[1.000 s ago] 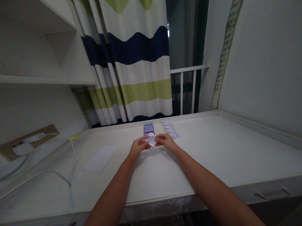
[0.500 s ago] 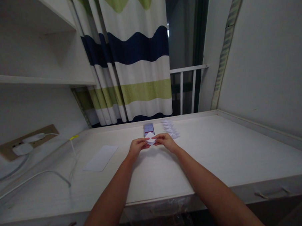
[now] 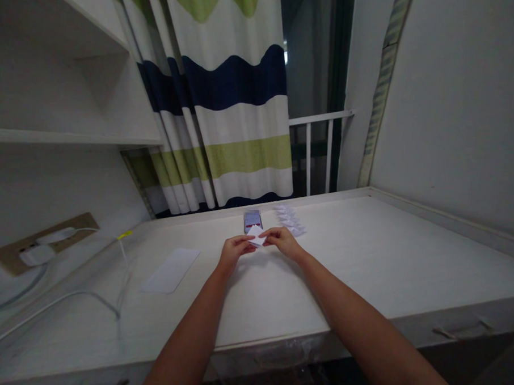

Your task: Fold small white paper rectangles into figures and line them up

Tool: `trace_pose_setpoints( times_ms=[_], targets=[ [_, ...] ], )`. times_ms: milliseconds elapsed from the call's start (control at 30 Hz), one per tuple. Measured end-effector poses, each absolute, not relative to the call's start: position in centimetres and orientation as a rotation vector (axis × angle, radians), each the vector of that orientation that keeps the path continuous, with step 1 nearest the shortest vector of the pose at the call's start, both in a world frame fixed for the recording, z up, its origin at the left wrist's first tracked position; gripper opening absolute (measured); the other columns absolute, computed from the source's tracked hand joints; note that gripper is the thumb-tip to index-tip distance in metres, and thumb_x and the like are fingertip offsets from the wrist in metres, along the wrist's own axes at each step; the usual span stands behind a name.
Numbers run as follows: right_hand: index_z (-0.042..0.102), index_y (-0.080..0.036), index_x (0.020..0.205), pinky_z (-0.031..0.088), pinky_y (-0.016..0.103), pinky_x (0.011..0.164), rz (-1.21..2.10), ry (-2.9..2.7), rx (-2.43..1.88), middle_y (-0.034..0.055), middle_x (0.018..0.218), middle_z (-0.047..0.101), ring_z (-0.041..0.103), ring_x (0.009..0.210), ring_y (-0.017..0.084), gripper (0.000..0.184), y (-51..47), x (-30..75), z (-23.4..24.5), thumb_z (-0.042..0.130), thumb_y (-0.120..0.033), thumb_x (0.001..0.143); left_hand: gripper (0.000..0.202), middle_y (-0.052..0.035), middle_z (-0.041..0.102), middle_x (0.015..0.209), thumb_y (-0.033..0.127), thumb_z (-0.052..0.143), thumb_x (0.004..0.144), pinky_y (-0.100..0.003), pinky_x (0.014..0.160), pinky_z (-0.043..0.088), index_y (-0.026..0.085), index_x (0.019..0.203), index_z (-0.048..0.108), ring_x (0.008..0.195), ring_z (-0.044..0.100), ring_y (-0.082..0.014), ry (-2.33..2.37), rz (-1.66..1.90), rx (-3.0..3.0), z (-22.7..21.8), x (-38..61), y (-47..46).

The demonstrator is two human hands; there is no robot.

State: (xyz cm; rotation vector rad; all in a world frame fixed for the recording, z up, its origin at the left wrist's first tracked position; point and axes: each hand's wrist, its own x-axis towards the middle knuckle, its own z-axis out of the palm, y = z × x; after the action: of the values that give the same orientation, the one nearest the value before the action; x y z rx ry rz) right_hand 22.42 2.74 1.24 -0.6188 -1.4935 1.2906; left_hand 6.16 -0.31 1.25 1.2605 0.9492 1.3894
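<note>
Between my two hands is a small folded white paper (image 3: 257, 235), held just above the desk. My left hand (image 3: 234, 250) pinches its left corner between thumb and fingers. On the other side, my right hand (image 3: 281, 240) grips the right corner the same way. Right behind the paper lies a phone (image 3: 252, 217) with its screen lit, its lower end partly covered by the paper. Several folded white paper pieces (image 3: 290, 219) sit in a row to the right of the phone, beyond my right hand.
A flat stack or sheet of white paper (image 3: 170, 270) rests on the white desk (image 3: 273, 301) to the left. Cables (image 3: 86, 293) run along the left side from plugs in a wall socket (image 3: 46, 243). A striped curtain (image 3: 243, 118) hangs behind the desk.
The folded paper has flattened a little between my fingers, its gap less visible. Both hands stay in nearly the same place.
</note>
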Motion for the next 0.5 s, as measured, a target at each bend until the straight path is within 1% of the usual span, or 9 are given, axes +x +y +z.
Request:
trace_pose_setpoints(
  times_ms=[167, 300, 500],
  targets=[
    [0.067, -0.014, 0.069, 0.051, 0.031, 0.068, 1.259, -1.513, -0.616, 0.0013, 0.068, 0.065, 0.06, 0.062, 0.012, 0.016, 2.69, 22.32, 0.95, 0.063, -0.022, 0.055, 0.032, -0.0073, 0.066, 0.066, 0.034, 0.067, 0.055, -0.031, 0.063, 0.05, 0.009, 0.076, 0.066, 0.057, 0.059, -0.0135, 0.978, 1.378, 1.186, 1.36, 6.33, -0.45],
    [0.068, -0.014, 0.069, 0.05, 0.031, 0.07, 1.217, -1.55, -0.632, 0.002, 0.069, 0.066, 0.06, 0.063, 0.012, 0.016, 2.76, 22.17, 0.76, 0.062, -0.023, 0.057, 0.031, -0.0051, 0.065, 0.063, 0.031, 0.072, 0.05, -0.029, 0.062, 0.05, 0.01, 0.072, 0.065, 0.053, 0.057, -0.0112, 1.063, 1.384, 1.146, 1.36, 6.61, -0.37],
    [0.067, -0.013, 0.071, 0.05, 0.029, 0.065, 1.217, -1.54, -0.678, 0.0034, 0.069, 0.065, 0.059, 0.06, 0.012, 0.022, 2.69, 22.11, 0.66, 0.061, -0.032, 0.061, 0.032, -0.0061, 0.066, 0.068, 0.029, 0.074, 0.048, -0.029, 0.065, 0.05, 0.01, 0.073, 0.065, 0.059, 0.06, -0.0129, 1.055, 1.38, 1.151, 1.2, 6.66, -0.3]
  ],
)
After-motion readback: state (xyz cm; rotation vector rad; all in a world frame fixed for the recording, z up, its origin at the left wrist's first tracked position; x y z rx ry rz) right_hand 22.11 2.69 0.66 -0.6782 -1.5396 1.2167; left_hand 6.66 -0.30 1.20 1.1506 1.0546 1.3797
